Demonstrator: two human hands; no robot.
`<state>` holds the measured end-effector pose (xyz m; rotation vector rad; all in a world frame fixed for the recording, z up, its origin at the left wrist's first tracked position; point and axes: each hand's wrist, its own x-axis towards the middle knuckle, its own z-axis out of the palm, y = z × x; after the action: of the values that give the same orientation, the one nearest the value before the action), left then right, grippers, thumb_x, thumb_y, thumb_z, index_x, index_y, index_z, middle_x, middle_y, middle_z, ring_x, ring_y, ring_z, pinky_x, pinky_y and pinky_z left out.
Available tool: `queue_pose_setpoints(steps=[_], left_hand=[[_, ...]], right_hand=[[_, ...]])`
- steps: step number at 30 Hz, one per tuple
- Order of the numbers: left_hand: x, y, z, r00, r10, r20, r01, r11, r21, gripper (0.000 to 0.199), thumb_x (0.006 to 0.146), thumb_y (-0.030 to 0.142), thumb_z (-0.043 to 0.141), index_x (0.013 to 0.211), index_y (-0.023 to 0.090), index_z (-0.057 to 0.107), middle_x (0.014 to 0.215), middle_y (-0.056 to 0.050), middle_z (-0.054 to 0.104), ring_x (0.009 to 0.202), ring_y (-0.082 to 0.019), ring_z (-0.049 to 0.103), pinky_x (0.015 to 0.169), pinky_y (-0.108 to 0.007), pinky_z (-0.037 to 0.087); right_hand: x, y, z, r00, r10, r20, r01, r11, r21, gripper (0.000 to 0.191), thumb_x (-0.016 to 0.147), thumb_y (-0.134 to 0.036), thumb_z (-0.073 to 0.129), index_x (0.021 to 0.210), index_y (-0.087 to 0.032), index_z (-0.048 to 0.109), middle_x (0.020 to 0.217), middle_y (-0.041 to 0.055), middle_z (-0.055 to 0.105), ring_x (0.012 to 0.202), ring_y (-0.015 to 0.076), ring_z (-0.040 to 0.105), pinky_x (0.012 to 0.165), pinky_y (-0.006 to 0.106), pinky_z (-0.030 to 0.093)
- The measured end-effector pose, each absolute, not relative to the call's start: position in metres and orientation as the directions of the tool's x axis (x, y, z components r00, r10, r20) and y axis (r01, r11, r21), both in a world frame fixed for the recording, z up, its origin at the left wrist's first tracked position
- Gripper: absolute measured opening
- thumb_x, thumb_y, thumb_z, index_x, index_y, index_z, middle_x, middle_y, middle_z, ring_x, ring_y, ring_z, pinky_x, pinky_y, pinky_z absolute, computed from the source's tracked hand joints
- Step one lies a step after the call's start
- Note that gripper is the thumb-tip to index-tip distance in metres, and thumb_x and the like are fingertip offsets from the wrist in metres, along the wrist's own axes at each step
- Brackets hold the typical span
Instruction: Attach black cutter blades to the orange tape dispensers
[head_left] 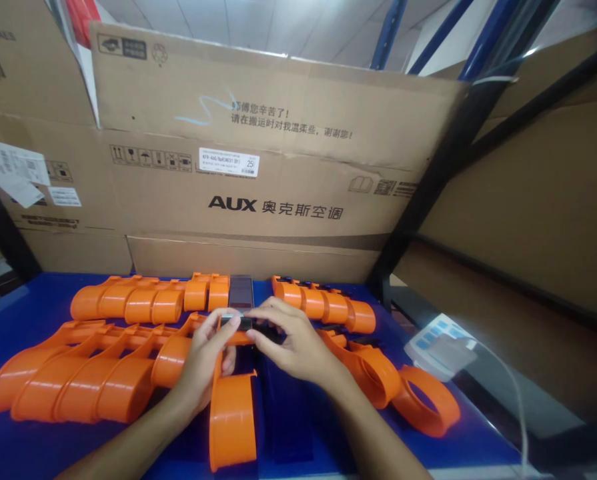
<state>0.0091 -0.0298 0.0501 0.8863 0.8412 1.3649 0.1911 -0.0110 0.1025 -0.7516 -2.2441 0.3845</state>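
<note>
Near the middle of the blue surface, my left hand (212, 347) is closed on an orange plastic part (233, 420), whose wide curved band hangs down below the fingers. A small black piece (238, 323) lies across the top of this part, under my left thumb. My right hand (285, 333) is closed at the right end of the black piece, thumb and fingers near it; part of what they grip is hidden. Just behind the hands stands a dark rectangular object (241, 292).
Rows of orange parts lie at the left (83, 387) and back left (138, 303). More orange parts with black pieces lie at the back right (328, 305) and right (428, 400). A white power strip (441, 347) with a cable is at the right edge. Cardboard (278, 167) stands behind.
</note>
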Motion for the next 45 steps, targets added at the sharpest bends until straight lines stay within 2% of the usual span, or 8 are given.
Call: queue_pose_setpoints(steps=[4,9,13,22,33,36,40,45], left_hand=[[0.005,-0.028,0.052,-0.004,1.000,0.031,-0.447,-0.030,0.894,0.041,0.080,0.057,0.072,0.094,0.019,0.062,0.043,0.008,0.048,0.033,-0.007,0.039,0.039,-0.018,0.033],[-0.004,-0.024,0.056,-0.027,0.996,0.080,-0.489,-0.083,0.869,0.051,0.082,0.059,0.067,0.110,0.017,0.062,0.042,0.007,0.050,0.034,-0.010,0.041,0.041,-0.020,0.037],[-0.001,-0.023,0.053,-0.033,0.995,0.089,-0.484,-0.094,0.870,0.049,0.081,0.054,0.070,0.113,0.018,0.060,0.042,0.007,0.052,0.032,-0.010,0.040,0.041,-0.020,0.036],[0.008,-0.033,0.051,0.008,0.999,0.033,-0.489,-0.025,0.872,0.037,0.079,0.052,0.073,0.094,0.021,0.060,0.043,0.007,0.051,0.034,-0.007,0.036,0.040,-0.018,0.032],[0.009,-0.034,0.051,0.008,1.000,0.022,-0.475,-0.015,0.880,0.032,0.082,0.048,0.072,0.094,0.022,0.058,0.042,0.007,0.049,0.035,-0.007,0.035,0.040,-0.018,0.031],[0.010,-0.035,0.054,0.015,1.000,0.025,-0.470,-0.015,0.882,0.032,0.082,0.047,0.072,0.096,0.022,0.058,0.043,0.007,0.049,0.035,-0.007,0.035,0.040,-0.017,0.030],[0.012,-0.037,0.059,0.040,0.999,0.019,-0.474,0.002,0.880,0.034,0.082,0.045,0.073,0.101,0.023,0.057,0.053,0.006,0.055,0.036,-0.006,0.038,0.038,-0.016,0.028],[0.014,-0.037,0.057,0.076,0.997,0.030,-0.454,0.008,0.891,0.033,0.082,0.047,0.073,0.096,0.024,0.053,0.047,0.011,0.043,0.033,-0.005,0.034,0.037,-0.014,0.025]], right_hand=[[0.194,-0.010,0.104,-0.504,0.629,0.593,0.427,0.777,-0.462,0.020,0.096,-0.025,0.060,0.114,-0.023,0.068,0.099,0.0064,0.069,0.085,0.0190,0.064,0.076,0.032,0.053],[0.202,-0.002,0.102,-0.370,0.704,0.606,0.591,0.682,-0.431,0.012,0.090,-0.023,0.062,0.102,-0.022,0.066,0.088,0.0040,0.067,0.077,0.0187,0.061,0.070,0.031,0.049],[0.201,0.002,0.097,-0.460,0.723,0.516,0.666,0.665,-0.338,0.013,0.088,-0.020,0.065,0.101,-0.022,0.065,0.098,0.0057,0.069,0.091,0.0223,0.062,0.081,0.035,0.048],[0.194,0.002,0.088,-0.552,0.738,0.388,0.687,0.667,-0.289,0.008,0.088,-0.024,0.072,0.090,-0.021,0.065,0.086,0.0044,0.066,0.081,0.0199,0.061,0.072,0.031,0.045],[0.192,0.002,0.089,-0.622,0.694,0.362,0.651,0.715,-0.253,0.008,0.090,-0.016,0.066,0.083,-0.020,0.066,0.081,0.0043,0.068,0.082,0.0210,0.058,0.076,0.034,0.045],[0.194,0.001,0.094,-0.565,0.712,0.416,0.656,0.694,-0.297,0.012,0.094,-0.021,0.062,0.083,-0.020,0.065,0.080,0.0042,0.066,0.080,0.0211,0.057,0.076,0.035,0.045],[0.192,-0.004,0.099,-0.476,0.720,0.505,0.535,0.693,-0.484,0.018,0.102,-0.028,0.052,0.093,-0.021,0.066,0.088,0.0044,0.068,0.085,0.0204,0.060,0.081,0.035,0.047],[0.186,-0.008,0.096,-0.424,0.770,0.477,0.419,0.634,-0.650,0.019,0.101,-0.034,0.054,0.103,-0.021,0.068,0.092,0.0041,0.069,0.085,0.0188,0.063,0.078,0.032,0.050]])
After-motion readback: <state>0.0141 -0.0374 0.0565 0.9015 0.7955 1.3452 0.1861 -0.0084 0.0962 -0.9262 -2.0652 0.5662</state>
